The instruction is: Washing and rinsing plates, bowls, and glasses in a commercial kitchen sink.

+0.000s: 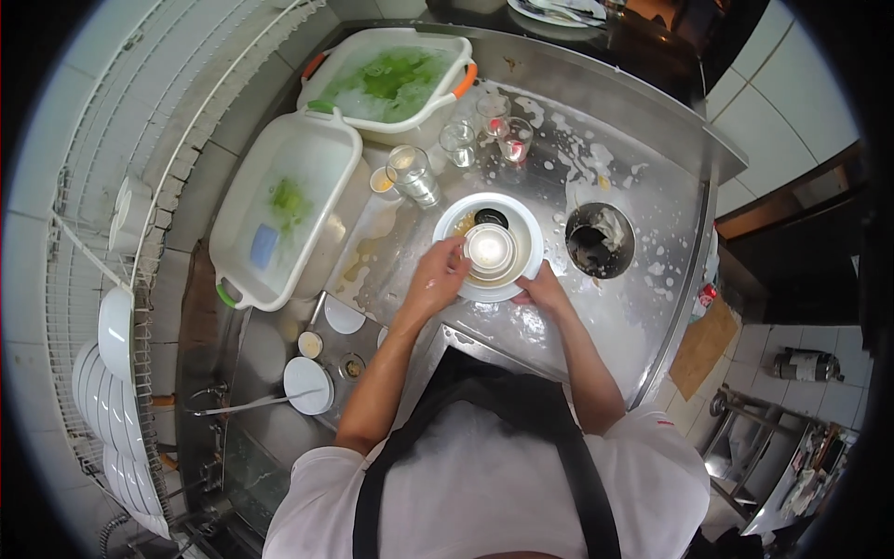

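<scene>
A wide white bowl point(534, 231) is in front of me on the wet steel counter. Inside it sit a stack of small white dishes point(490, 248) and a small black dish point(492, 218), with yellowish residue around them. My left hand point(441, 276) reaches over the bowl's left side, its fingers closed at the edge of the small dishes. On the right, my right hand point(543, 289) grips the bowl's near right rim, thumb inside and fingers partly hidden beneath. Right of the bowl, a round waste hole point(600, 240) in the counter holds scraps.
Two white tubs point(346, 177) point(424, 126) of soapy water with green matter stand at the left; a blue sponge point(264, 247) floats in the nearer. Several glasses point(457, 144) stand beyond the bowl. White dishes point(308, 386) lie in the sink at lower left, beside a rack point(65, 307).
</scene>
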Demonstrator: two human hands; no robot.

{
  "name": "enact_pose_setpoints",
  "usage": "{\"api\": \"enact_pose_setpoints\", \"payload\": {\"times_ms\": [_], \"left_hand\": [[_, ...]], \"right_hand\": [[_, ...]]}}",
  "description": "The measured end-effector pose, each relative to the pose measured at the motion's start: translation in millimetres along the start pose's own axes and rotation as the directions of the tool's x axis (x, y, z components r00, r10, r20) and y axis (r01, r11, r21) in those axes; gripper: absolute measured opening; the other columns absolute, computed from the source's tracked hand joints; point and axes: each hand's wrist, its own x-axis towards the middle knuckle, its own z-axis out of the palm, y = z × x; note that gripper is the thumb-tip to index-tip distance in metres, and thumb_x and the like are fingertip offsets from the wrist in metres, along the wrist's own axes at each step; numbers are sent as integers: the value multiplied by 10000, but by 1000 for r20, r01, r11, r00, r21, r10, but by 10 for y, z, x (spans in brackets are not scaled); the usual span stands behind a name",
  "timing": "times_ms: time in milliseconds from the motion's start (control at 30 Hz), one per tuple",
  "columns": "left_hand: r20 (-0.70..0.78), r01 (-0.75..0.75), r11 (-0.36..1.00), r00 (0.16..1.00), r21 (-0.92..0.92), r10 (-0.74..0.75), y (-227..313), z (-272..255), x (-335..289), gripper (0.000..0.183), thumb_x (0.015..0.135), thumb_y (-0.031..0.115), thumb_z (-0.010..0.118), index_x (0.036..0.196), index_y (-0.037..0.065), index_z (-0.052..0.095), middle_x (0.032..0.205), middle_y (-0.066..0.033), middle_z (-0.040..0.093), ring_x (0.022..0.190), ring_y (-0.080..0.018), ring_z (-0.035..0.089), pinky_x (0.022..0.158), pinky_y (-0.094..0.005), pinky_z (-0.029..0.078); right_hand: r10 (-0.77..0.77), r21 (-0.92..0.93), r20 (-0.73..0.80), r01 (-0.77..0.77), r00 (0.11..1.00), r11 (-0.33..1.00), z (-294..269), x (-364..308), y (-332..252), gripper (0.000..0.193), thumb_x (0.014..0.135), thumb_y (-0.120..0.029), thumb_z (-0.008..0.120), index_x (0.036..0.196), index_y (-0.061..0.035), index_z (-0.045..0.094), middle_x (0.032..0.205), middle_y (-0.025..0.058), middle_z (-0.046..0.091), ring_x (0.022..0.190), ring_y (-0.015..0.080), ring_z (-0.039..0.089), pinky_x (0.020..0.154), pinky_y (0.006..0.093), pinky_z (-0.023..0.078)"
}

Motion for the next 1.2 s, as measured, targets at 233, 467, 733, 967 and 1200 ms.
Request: {"api": "enact_pose_setpoints", "payload": {"times_ms": [233, 467, 733, 967, 1200], "left_hand": [[-34, -81, 959, 995, 272, 93, -113, 196, 121, 391, 817, 105, 541, 1192, 13, 483, 1046, -230, 522, 956, -414, 542, 835, -466, 445], [38, 95, 946, 993, 310, -113, -250, 186, 335, 391, 814, 124, 497, 1167, -45, 488, 1085, -281, 534, 998, -432, 530, 896, -467, 428], [-90, 245, 948, 969, 204, -231, -204, 417, 359, 420, 840, 182, 476, 1165, -78, 427, 1149, -390, 401, 1024, -523, 487, 930, -488, 402], [-162, 196, 965, 972, 173, -169, 130, 104, 312, 435, 844, 230, 520, 1209, -4, 483, 1174, -300, 439, 1038, -480, 507, 917, -467, 418], [-324, 105, 992, 943, 72, -76, 54, -451, 249, 395, 844, 228, 557, 1158, -12, 542, 1089, -250, 600, 1045, -393, 563, 900, -411, 437]], "right_hand": [[-706, -562, 98, 624, 702, 543, -25, -169, -536, 189, 805, -56, 559, 977, 4, 612, 905, 189, 628, 770, 295, 630, 684, 352, 496], [-623, -737, 153, 509, 767, 445, 460, -24, -452, 363, 854, -192, 514, 1141, 30, 525, 1029, 279, 552, 933, 431, 541, 893, 465, 416], [-325, -806, 137, 296, 936, 513, 597, 240, -495, 410, 890, -280, 476, 1202, -19, 423, 1084, 305, 579, 1024, 457, 557, 894, 451, 424], [-405, -749, 211, 414, 890, 518, 714, -146, -915, 420, 881, -231, 425, 1243, -22, 468, 1100, 298, 573, 1050, 458, 534, 931, 476, 403], [-439, -769, 358, 527, 824, 362, 1111, -271, -1370, 417, 887, -239, 449, 1232, -14, 516, 996, 281, 614, 951, 409, 598, 846, 442, 457]]}}
